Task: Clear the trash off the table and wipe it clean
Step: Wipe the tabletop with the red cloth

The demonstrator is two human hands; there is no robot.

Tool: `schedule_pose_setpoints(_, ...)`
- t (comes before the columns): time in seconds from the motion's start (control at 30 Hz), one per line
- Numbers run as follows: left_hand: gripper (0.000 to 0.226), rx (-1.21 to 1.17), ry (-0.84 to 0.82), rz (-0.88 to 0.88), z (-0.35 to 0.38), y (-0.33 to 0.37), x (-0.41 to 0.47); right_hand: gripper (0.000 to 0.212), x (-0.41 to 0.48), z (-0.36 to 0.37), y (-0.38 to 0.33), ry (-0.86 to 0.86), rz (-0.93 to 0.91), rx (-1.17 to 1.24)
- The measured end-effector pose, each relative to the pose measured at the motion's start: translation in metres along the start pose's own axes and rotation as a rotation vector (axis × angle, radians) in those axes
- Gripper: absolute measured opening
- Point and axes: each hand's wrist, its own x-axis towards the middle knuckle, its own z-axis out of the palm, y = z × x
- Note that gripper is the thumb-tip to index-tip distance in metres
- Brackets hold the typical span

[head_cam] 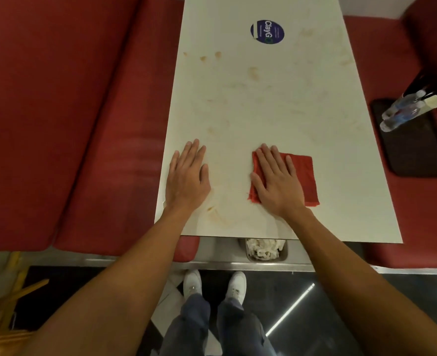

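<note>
With left hand [186, 179] pressing flat on the bare table [263, 119] close to its near left corner, fingers straight and a little spread, gripping nothing. With right hand [276, 181] pressing flat on a red cloth [303, 176], fingers straight on top and not curled round it; covering the cloth's left part, leaving the right part showing. Both hands palm down, well apart, with a strip of soiled tabletop between them.

Lying flat and folded roughly square, on the near half of the table, right of centre. Marked with brownish smears [253, 73] and spots across much of the white top: a few small blots toward the far left edge, fainter streaks through the middle and far right, one more smear just by the left wrist. Bearing a round blue sticker [267, 32] near the far end.

Under the near edge of the table, between the forearms, a small metal container [284, 256] filled with crumpled white paper [265, 247]. Flanked by red cushioned benches [58, 111] on both sides. On the right-hand bench, a black tray [417, 152] carrying clear bottles [402, 113], tilted in this wide view. Below, on dark floor, two white shoes [192, 281] and blue trouser legs. At the lower left corner, something yellow, too blurred to tell.
</note>
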Motion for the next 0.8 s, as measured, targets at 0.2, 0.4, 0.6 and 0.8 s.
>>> schedule_pose_setpoints(0.2,0.051,0.007,0.02,-0.012,0.0,0.0,-0.001,0.066,0.042,0.006,-0.061,0.006,-0.038,0.008)
schedule_pose_setpoints(0.4,0.051,-0.006,0.018,-0.039,-0.002,-0.001,-0.001,0.064,0.01,-0.001,-0.011,-0.003,-0.049,-0.007)
schedule_pose_setpoints(0.6,0.053,-0.018,0.014,-0.033,-0.003,0.0,-0.003,0.065,0.032,0.007,-0.066,0.007,-0.036,-0.004)
schedule_pose_setpoints(0.8,0.053,-0.007,-0.016,-0.048,-0.004,0.0,-0.003,0.065,-0.022,0.003,-0.012,-0.022,-0.127,-0.078)
